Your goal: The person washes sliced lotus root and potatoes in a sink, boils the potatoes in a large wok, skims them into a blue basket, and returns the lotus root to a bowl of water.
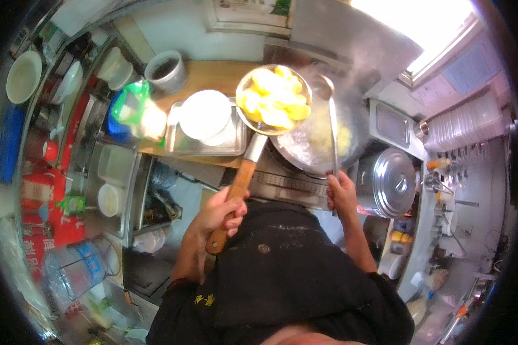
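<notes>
My left hand [223, 211] is wrapped round the wooden handle of a skimmer strainer [246, 172]. Yellow slices [274, 98], which look like potato, are heaped in its bowl, held above the left side of a steaming wok [296, 155]. My right hand [343, 193] grips the long metal handle of a ladle [334, 132]. The ladle's bowl is raised over the far side of the wok, and steam blurs what it may hold. More yellow pieces [343, 141] show in the bubbling liquid below, beside the ladle's handle.
Left of the wok, a stack of white plates [204, 117] stands on a metal tray [184, 146]. A grey tub [166, 72] sits farther back. To the right is a lidded steel pot [392, 183]; utensils hang beyond it. Shelves with containers line the left side.
</notes>
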`<state>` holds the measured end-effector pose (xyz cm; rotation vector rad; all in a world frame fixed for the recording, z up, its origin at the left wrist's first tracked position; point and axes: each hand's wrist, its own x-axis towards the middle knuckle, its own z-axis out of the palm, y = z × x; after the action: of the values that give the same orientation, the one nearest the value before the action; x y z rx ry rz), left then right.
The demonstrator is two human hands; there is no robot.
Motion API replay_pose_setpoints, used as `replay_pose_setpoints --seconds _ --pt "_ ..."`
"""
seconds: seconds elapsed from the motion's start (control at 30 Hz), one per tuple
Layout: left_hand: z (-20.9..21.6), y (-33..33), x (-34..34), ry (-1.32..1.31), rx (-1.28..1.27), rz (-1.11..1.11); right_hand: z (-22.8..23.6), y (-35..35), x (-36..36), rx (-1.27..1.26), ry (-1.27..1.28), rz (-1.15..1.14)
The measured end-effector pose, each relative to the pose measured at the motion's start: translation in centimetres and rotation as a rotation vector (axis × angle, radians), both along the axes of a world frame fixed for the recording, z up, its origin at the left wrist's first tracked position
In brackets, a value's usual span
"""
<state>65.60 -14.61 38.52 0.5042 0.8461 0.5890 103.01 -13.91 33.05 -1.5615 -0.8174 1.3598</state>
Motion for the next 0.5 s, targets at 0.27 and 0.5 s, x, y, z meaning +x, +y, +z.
replay_pose_setpoints --seconds 0.27,0.5 --pt "-1.6 -0.3 -9.0 0.35 0.202 0.271 1.5 9.0 -14.9 -0.013 -0.086 0.345" --pt "-8.4 1.0 -14.3 0.606 0.357 0.336 0.1 12.4 -23.1 0.012 -0.233 0.476"
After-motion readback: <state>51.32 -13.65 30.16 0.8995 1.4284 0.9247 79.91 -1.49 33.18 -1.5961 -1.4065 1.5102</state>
